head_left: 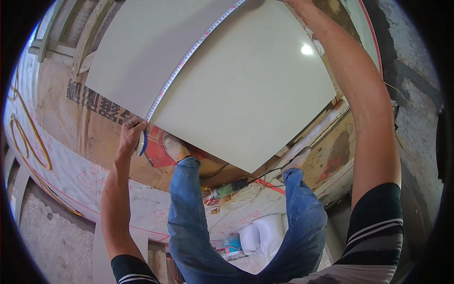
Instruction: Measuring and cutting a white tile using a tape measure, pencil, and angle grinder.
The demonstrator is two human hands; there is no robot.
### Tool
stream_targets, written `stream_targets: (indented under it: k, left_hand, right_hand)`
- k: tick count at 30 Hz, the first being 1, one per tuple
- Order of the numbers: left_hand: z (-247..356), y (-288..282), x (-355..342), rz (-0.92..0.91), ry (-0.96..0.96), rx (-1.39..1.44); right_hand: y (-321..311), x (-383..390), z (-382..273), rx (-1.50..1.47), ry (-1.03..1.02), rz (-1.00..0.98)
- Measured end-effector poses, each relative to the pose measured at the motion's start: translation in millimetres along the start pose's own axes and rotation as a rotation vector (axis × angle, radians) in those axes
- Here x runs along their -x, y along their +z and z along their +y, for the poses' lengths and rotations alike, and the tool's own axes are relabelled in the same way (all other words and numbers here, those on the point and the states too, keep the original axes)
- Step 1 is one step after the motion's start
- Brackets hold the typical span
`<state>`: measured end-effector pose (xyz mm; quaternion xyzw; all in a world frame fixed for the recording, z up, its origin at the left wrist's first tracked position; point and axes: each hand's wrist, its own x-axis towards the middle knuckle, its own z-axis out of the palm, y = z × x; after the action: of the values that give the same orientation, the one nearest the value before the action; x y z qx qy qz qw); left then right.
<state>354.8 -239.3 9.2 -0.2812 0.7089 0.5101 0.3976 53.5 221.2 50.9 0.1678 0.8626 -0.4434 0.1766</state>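
Note:
My left hand (131, 133) is closed around a tape measure (142, 143) with a blue and pale case, at the near left edge of a large glossy pale tile (250, 104). From there the white tape blade (182, 63) runs across the tile in a slight curve and leaves the view at the top. My right arm stretches far forward along the tile's right side. Only part of my right hand (301, 5) shows at the upper edge, by the tile's far side; its fingers are mostly cut off, so their hold cannot be made out.
Cardboard (71, 123) lies under the tile. Between my feet is a green power tool (226, 189) with tangled wires. White bags (265, 234) and a blue-labelled bucket (232, 245) stand behind my legs. A wooden frame (87, 35) lies far left, a yellow cord (32, 137) nearer.

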Motion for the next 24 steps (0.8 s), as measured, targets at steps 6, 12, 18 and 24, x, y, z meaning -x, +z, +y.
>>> stream_targets:
  k: [6,12,18,24]
  left_hand:
    - [0,-17,-9,0.012,0.039,0.074]
    - [2,-30,-13,0.028,0.04,0.017]
    - [-16,28,12,0.019,0.01,0.005]
    - [-10,16,8,0.054,0.054,0.055]
  right_hand:
    - [11,-4,-24,0.008,-0.001,0.007]
    - [15,-17,-19,0.15,-0.083,0.036]
    - [-14,8,40,0.175,-0.12,0.064]
    - [-7,-15,29,0.278,-0.167,0.038]
